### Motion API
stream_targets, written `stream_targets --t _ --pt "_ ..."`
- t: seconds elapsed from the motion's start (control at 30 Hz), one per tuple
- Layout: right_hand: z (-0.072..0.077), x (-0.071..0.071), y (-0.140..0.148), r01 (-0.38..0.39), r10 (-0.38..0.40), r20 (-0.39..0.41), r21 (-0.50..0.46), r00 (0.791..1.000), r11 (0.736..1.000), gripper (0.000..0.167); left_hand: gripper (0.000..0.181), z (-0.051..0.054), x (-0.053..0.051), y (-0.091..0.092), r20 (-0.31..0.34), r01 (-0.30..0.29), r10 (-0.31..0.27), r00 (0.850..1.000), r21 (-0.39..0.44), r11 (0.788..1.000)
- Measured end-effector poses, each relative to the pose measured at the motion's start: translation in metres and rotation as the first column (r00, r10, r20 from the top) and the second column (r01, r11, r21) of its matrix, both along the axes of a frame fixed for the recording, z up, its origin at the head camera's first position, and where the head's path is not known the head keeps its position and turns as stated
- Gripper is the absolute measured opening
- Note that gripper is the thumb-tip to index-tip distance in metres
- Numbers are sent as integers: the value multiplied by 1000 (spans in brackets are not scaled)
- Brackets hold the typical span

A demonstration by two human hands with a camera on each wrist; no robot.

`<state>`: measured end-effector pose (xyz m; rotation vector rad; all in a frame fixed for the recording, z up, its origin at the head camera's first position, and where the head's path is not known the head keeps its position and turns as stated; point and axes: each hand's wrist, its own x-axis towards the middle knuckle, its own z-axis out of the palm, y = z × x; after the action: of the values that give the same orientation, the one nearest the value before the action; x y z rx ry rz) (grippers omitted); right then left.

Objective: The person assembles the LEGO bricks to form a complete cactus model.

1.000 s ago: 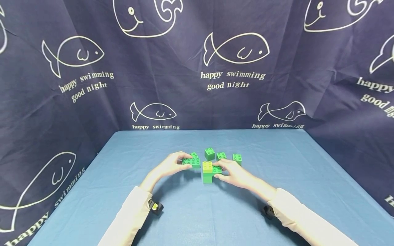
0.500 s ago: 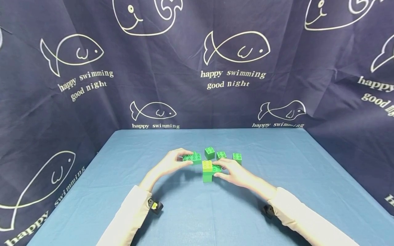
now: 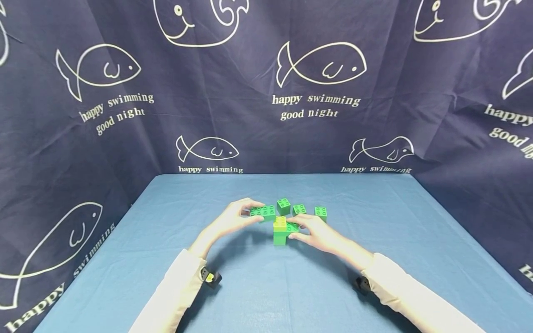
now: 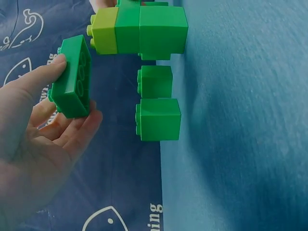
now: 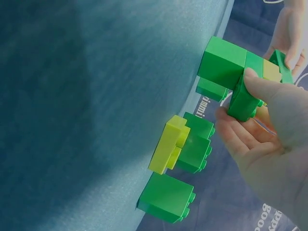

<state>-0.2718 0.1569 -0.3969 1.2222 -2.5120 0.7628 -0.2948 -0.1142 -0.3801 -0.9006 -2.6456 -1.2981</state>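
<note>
Left of centre, I see the left hand (image 3: 234, 217) closed lightly on a long green brick (image 3: 268, 213), pinched thumb-to-fingers, its right end projecting past the fingertips. Just beside it rises a yellow-topped stack (image 3: 279, 232); from the right, the right hand (image 3: 318, 233) pinches the stack's jutting green arm (image 3: 293, 227).

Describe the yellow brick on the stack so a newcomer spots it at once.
At the blue table, find the stack between the left hand and the right hand. The yellow brick is its top piece, studs up. Only it is yellow in the stack; the other yellow brick, in the right wrist view, lies apart.
</note>
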Motion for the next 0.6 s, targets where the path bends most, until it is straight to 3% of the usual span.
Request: stream_targets --t 0.37,0.6 --pt "0 0 0 -3 5 62 -35 998 999 37 41 -1 0 8 -7 53 -53 999 16 998" --pt "0 0 0 -9 11 50 -40 999 999 33 37 -1 1 11 -5 63 -63 998 29 998"
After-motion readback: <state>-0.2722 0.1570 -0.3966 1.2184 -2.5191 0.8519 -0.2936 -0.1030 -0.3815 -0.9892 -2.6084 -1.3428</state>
